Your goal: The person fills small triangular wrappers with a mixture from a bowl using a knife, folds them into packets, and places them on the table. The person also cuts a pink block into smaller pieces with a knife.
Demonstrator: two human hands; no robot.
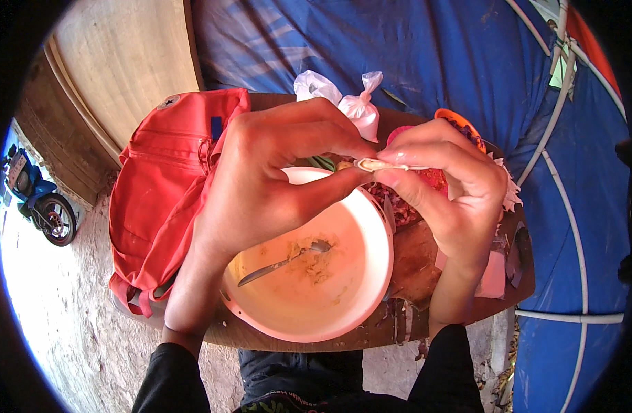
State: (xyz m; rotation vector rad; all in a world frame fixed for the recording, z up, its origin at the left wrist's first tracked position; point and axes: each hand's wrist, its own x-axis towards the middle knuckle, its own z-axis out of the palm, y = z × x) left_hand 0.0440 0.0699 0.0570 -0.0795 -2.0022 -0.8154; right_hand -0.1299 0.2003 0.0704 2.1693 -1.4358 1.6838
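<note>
In front of my chest, above the bowl's far rim, both hands hold one small, thin, pale piece [383,165] with a yellowish-brown part at its left end; its exact kind is unclear. My left hand [261,168] is closed, thumb and forefinger pinching the left end. The thumb and fingers of my right hand [457,182] pinch the right end. Below them stands a large white round bowl [360,241]. A metal spoon [269,272] lies in it, its head in a little yellowish-brown mash [314,270] on the bottom.
A red backpack [161,186] lies at the table's left. Tied plastic bags [362,110] and an orange bowl [462,124] with purplish bits stand at the back. Reddish-purple pieces [404,210] are partly hidden behind my right hand. A blue tarp [426,55] hangs beyond the table [271,339].
</note>
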